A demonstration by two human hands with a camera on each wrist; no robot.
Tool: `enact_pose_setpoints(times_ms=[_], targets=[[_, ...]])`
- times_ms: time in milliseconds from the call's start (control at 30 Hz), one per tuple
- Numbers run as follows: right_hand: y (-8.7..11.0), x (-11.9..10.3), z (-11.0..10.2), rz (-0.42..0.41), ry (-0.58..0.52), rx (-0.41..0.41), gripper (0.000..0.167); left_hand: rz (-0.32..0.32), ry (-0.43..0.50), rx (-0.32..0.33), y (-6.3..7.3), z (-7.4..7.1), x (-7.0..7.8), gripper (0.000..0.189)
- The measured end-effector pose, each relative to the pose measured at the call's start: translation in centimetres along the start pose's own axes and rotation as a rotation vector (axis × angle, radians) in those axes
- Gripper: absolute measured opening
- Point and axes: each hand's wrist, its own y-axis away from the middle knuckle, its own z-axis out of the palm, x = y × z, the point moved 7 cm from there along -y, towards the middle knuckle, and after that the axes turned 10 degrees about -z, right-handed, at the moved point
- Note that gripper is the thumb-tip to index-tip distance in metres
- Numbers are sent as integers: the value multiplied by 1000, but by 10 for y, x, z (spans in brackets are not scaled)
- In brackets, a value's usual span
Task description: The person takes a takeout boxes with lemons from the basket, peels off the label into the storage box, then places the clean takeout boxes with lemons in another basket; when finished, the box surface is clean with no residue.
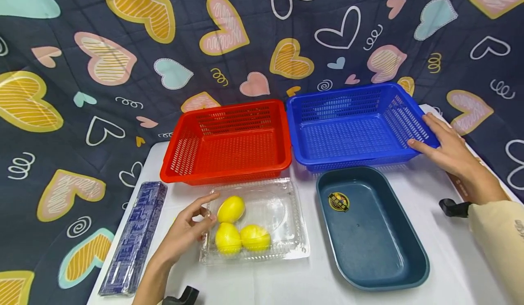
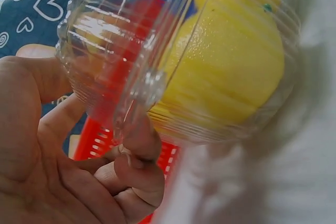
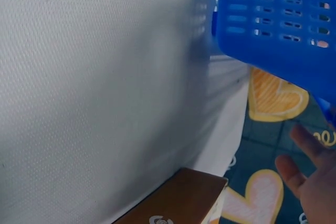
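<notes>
My left hand (image 1: 186, 230) is at the left edge of a clear plastic clamshell box (image 1: 282, 205), pinching its rim between thumb and fingers. Inside the box are three yellow lemons (image 1: 231, 209), grouped toward its left side; close up in the left wrist view, a lemon (image 2: 226, 66) shows through the ribbed plastic. On the far right, my right hand (image 1: 450, 148) grips the right rim of a blue plastic basket (image 1: 348, 136), thumb over the inner side and fingers along the outside. Nothing lies in this basket.
Left of the blue basket stands a red basket (image 1: 241, 152). A dark teal tray (image 1: 364, 227) sits in front of the blue one. At the left table edge lies a long blue-printed package (image 1: 135, 236); a brown box (image 3: 178, 198) is near the right edge.
</notes>
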Motion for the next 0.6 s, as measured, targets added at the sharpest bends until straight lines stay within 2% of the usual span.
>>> enact_pose_setpoints(times_ms=[200,433,600], targets=[[0,1,0,5,-17,2,89,49,-4,0,7,-8,15,51],[0,3,0,1,-43,9,90,115,-29,10,14,-17,43,48],[0,4,1,4,-57,12,91,113,-83,53,15,-21,65,49]])
